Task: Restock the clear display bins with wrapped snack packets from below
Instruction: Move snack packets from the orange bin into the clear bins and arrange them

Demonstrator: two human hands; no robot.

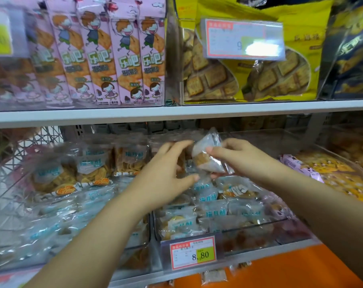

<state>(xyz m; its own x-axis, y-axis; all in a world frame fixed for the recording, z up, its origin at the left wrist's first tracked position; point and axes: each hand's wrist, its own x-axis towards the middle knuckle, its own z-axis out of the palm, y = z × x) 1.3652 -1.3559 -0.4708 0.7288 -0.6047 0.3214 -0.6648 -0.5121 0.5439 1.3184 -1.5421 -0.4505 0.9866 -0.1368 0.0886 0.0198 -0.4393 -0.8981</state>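
Note:
My right hand [236,159] pinches a clear wrapped snack packet [207,154] with a brown pastry inside, holding it tilted above the middle clear bin [259,225]. My left hand [166,173] hovers just left of the packet with fingers spread and relaxed, its thumb near the packet's lower corner, holding nothing. Below both hands the middle bin holds several packets [209,204] with blue lettering. The left clear bin [149,231] is piled with the same kind of packets [72,215], and a row stands upright at its back.
A white shelf edge [176,112] runs close above the hands, carrying pink cracker boxes [122,59] and yellow biscuit bags [259,75]. A price tag [193,252] hangs on the bin front. Purple and yellow packets [322,175] fill the right bin. Orange surface [290,271] lies below.

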